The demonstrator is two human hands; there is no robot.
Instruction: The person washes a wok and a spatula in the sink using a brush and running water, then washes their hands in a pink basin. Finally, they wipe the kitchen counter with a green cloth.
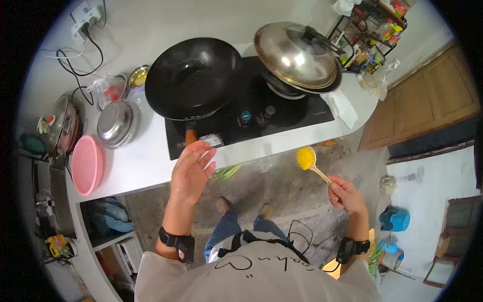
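My right hand (345, 195) is closed around the pale handle of a dish brush (320, 173), whose round yellow head (306, 158) points up and to the left beyond the counter's front edge. My left hand (193, 166) is at the wooden handle (191, 136) of a large black wok (194, 79), fingers apart and slightly curled; whether it touches the handle cannot be told. The wok sits on the left side of the black cooktop (241, 130). On the right side stands another pan, covered by a domed metal lid (298, 56).
Left on the white counter (151, 166) are a pink plastic basin (87, 165), upturned steel bowls (116, 122) and a small bowl of yellow liquid (138, 77). A white cloth (341, 107) lies right of the cooktop, near a condiment rack (368, 37). Cords hang from a power strip (85, 28).
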